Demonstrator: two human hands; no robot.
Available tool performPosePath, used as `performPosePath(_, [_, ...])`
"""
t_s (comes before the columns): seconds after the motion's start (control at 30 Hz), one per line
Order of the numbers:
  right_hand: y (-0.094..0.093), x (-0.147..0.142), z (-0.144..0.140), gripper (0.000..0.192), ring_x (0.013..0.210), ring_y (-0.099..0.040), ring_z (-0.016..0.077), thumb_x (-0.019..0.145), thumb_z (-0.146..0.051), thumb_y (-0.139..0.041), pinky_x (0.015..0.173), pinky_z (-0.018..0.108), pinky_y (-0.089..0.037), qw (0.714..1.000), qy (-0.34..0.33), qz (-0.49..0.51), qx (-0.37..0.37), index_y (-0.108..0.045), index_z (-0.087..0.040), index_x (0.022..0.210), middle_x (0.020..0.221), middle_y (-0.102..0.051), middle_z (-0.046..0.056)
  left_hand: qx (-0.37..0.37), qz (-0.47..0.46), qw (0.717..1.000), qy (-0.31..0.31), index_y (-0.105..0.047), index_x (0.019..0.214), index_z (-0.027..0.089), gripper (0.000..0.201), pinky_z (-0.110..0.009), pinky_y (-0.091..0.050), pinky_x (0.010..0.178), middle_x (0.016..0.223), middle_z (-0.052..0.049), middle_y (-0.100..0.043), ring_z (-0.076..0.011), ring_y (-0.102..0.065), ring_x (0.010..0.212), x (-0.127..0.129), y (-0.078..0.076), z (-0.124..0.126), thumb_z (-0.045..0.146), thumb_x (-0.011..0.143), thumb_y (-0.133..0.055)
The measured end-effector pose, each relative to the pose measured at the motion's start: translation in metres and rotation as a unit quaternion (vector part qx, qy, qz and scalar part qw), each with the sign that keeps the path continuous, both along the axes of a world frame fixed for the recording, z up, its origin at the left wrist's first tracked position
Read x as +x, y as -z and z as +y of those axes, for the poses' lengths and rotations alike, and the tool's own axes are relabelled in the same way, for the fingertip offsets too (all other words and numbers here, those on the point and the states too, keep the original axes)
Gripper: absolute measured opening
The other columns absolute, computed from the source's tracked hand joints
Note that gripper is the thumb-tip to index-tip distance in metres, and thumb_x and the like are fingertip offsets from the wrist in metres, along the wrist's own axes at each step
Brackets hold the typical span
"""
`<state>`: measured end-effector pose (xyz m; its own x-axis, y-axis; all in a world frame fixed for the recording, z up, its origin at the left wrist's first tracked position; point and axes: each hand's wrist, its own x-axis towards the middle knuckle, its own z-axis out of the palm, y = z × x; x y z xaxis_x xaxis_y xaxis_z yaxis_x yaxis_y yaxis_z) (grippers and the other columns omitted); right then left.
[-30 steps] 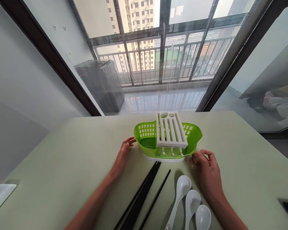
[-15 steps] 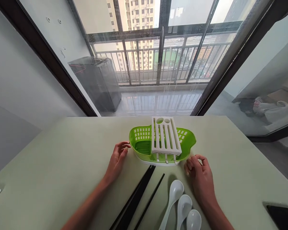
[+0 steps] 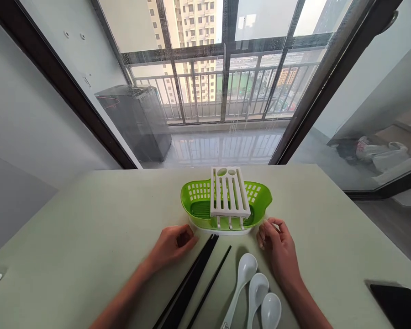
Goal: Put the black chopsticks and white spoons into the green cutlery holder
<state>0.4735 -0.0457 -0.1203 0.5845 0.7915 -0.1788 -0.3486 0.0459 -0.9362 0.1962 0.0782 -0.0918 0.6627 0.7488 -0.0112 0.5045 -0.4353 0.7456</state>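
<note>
Black chopsticks [image 3: 192,283] are lying beside the left hand [image 3: 171,244], both hands' fingers curled, empty; right hand [image 3: 277,249] resting near the green rack [image 3: 195,201], grasping seems next.

Pale green table [image 3: 89,237] — green rack [image 3: 195,205], black chopsticks [image 3: 192,285], white spoons [image 3: 256,292], phone [image 3: 399,304].

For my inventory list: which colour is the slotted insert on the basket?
White, in the head view: the slotted insert sits on the green basket.
</note>
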Motion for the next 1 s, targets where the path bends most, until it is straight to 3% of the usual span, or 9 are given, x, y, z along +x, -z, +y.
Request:
performPosePath(0.27, [0.002,0.0,-0.001,0.032,0.058,-0.043,0.0118,0.092,-0.054,-0.07,0.054,0.022,-0.038,0.999,-0.01,-0.037,-0.009,-0.054,-0.026,0.094,0.062,-0.052,-0.008,0.169,0.062,0.978,0.109,-0.058,0.072,0.02,0.035,-0.026,-0.039,0.066,0.071,0.003,-0.062,-0.0128,-0.052,0.066,0.0,0.001,-0.008,0.045,0.088,-0.077])
performPosePath(0.63, [0.006,0.008,-0.001,0.032,0.062,-0.049,0.0144,0.095,-0.056,-0.064,0.059,0.026,-0.042,0.995,-0.066,-0.069,0.002,-0.057,-0.025,0.099,0.068,-0.058,-0.005,0.207,0.03,0.971,0.115,-0.062,0.077,0.021,0.031,-0.028,-0.045,0.07,0.079,0.002,-0.068,-0.015,-0.06,0.071,-0.003,0.009,-0.011,0.042,0.086,-0.082])
performPosePath(0.87, [-0.008,0.018,-0.044,0.035,0.064,-0.059,0.0175,0.094,-0.059,-0.064,0.065,0.028,-0.05,0.964,-0.051,-0.242,-0.099,-0.064,-0.025,0.099,0.069,-0.063,-0.001,0.217,0.026,0.97,0.104,-0.06,0.083,0.022,0.026,-0.033,-0.048,0.078,0.088,-0.001,-0.07,-0.0189,-0.061,0.08,-0.016,0.007,-0.026,0.032,0.085,-0.084])
performPosePath(1.0, [-0.027,0.014,-0.072,0.031,0.066,-0.068,0.0192,0.092,-0.057,-0.064,0.061,0.026,-0.055,0.924,-0.08,-0.356,-0.115,-0.068,-0.026,0.095,0.073,-0.069,0.001,0.212,0.024,0.973,0.09,-0.059,0.085,0.023,0.026,-0.034,-0.049,0.081,0.089,-0.001,-0.069,-0.0206,-0.062,0.085,-0.023,0.007,-0.033,0.03,0.085,-0.084])
